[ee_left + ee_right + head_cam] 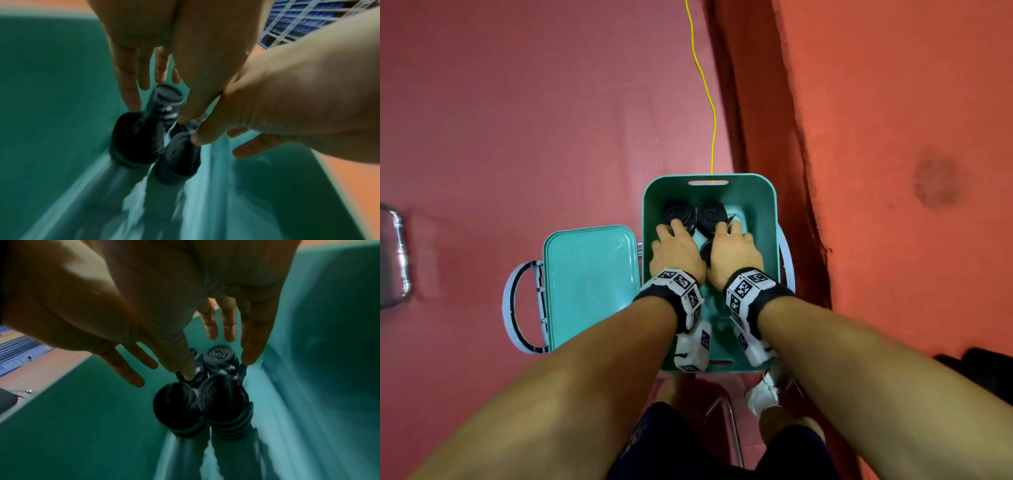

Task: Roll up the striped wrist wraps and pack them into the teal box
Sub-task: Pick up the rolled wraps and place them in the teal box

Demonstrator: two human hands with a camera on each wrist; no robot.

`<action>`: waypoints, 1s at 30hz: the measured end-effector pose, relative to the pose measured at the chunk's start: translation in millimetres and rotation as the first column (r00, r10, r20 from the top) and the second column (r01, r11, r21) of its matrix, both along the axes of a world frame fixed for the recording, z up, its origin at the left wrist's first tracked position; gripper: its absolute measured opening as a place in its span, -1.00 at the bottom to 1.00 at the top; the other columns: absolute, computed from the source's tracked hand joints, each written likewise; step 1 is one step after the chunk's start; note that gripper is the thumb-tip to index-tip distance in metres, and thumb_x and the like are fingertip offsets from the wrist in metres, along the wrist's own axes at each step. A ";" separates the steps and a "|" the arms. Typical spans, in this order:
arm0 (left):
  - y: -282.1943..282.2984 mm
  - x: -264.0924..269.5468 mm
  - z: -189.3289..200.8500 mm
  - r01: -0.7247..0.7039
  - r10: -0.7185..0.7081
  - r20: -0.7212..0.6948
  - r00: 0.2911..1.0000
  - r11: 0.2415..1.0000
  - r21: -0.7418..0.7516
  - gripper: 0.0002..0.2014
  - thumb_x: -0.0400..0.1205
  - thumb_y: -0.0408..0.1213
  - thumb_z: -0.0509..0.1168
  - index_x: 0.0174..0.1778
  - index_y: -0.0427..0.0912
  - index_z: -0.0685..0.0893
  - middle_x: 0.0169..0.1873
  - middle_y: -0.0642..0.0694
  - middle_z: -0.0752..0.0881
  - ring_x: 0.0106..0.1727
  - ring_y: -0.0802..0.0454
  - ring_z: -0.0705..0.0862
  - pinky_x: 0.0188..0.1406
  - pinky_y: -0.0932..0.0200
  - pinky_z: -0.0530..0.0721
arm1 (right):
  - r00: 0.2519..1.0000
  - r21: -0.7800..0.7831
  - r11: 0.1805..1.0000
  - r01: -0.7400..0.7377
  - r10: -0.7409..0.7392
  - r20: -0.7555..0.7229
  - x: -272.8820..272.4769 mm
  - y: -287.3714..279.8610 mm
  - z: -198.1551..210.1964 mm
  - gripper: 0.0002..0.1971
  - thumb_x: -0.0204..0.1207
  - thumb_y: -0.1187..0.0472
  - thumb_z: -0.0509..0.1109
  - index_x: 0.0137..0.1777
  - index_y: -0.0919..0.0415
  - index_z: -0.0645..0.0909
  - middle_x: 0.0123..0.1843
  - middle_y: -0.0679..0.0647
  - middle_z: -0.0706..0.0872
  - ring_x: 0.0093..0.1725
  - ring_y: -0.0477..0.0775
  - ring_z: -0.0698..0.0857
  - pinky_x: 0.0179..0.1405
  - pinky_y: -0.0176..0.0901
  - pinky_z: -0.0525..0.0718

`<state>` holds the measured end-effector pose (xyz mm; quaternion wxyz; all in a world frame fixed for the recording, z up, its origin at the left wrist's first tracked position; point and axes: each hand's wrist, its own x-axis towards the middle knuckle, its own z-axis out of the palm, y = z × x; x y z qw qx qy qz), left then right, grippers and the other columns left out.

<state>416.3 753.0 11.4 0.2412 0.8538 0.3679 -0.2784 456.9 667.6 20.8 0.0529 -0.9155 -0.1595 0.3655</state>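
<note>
Item: rolled wrist wraps [693, 216], packed in teal box [768, 219], both hands inside.

Wraps: dark coils, standing on end, clustered at the box's far end, centre of the head view; the wrist views show four. Left hand [676, 251] and right hand [734, 251]: fingers straight and spread, tips resting on or just beside the rolls, gripping nothing. Step judged: final seating of the rolls, rolling apparently done. Next move calls for withdrawing both hands without tipping the coils, then shutting the lid [590, 284], which lies open flat at lower left, touching the box. Surface: red matte floor [517, 120], with a raised orange strip [911, 102] at right. Yellow cord [703, 82] runs up from the box. Room: blue tiered seating shows in the wrist views.
</note>
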 end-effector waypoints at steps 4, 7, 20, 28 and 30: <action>-14.2 15.5 46.8 0.077 -0.080 0.069 0.994 0.996 0.045 -0.39 0.56 -0.22 0.47 0.43 -0.21 0.33 0.37 -0.24 0.37 0.34 -0.31 0.53 -0.01 -0.11 0.54 | 0.995 0.067 0.998 0.011 -0.018 0.097 7.2 -19.7 46.1 -0.45 0.56 0.20 0.46 0.47 0.26 0.33 0.42 0.23 0.43 0.37 0.34 0.55 0.15 0.13 0.61; -36.5 30.0 82.5 0.173 -0.185 0.136 0.973 0.980 0.099 -0.43 0.58 -0.17 0.45 0.45 -0.18 0.37 0.38 -0.22 0.39 0.33 -0.30 0.55 -0.04 -0.11 0.53 | 0.982 0.100 0.994 0.049 -0.067 0.178 14.4 -47.1 84.9 -0.47 0.57 0.12 0.46 0.44 0.26 0.36 0.40 0.22 0.46 0.36 0.34 0.55 0.13 0.12 0.61; -253.6 66.2 166.7 0.642 -0.651 0.258 0.714 0.756 0.132 -0.43 0.50 -0.03 0.54 0.39 -0.03 0.50 0.36 -0.17 0.48 0.27 -0.33 0.65 0.21 -0.17 0.65 | 0.807 0.039 0.861 0.506 -0.489 0.330 -11.0 -298.5 166.0 -0.44 0.51 0.16 0.49 0.46 0.27 0.39 0.35 0.21 0.52 0.36 0.32 0.54 0.17 0.12 0.64; -398.2 32.6 144.1 0.842 -0.837 0.176 0.518 0.535 0.070 -0.46 0.55 -0.06 0.50 0.43 0.02 0.52 0.41 -0.15 0.49 0.28 -0.29 0.66 0.18 -0.13 0.66 | 0.598 -0.009 0.622 0.783 -0.747 0.290 -86.6 -455.7 140.1 -0.49 0.48 0.18 0.48 0.39 0.28 0.45 0.30 0.21 0.54 0.33 0.35 0.55 0.16 0.14 0.63; -424.1 22.6 133.5 0.867 -0.862 0.145 0.485 0.496 0.047 -0.47 0.57 -0.06 0.49 0.43 0.03 0.52 0.40 -0.15 0.50 0.27 -0.29 0.66 0.14 -0.11 0.65 | 0.554 -0.015 0.571 0.821 -0.790 0.264 -105.3 -483.1 128.2 -0.51 0.48 0.21 0.46 0.38 0.28 0.45 0.29 0.22 0.55 0.31 0.35 0.56 0.16 0.13 0.63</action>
